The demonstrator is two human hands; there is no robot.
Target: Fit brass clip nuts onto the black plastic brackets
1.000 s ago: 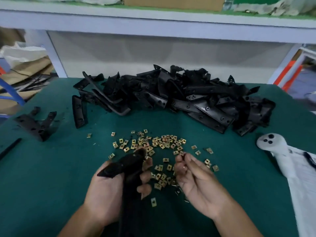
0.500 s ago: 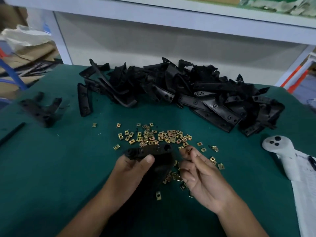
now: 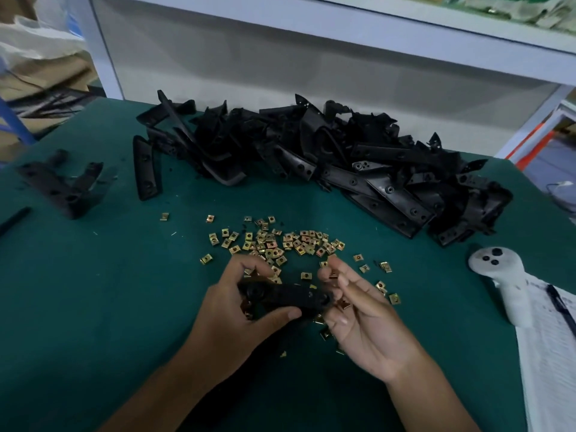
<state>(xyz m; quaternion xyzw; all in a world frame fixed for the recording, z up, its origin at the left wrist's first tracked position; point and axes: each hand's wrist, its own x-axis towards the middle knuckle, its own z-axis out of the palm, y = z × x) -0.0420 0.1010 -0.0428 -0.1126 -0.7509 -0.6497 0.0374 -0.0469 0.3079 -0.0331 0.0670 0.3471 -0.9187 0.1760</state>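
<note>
Now, step: left hand holds bracket; right hand pinches clip nut.
Next: likely slide nut onto bracket's end.

White controller; paper sheet.

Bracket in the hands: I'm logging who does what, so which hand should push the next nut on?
Probably the right hand: it pinches a brass nut just above the bracket's free end, while the left hand is busy gripping the bracket.
</note>
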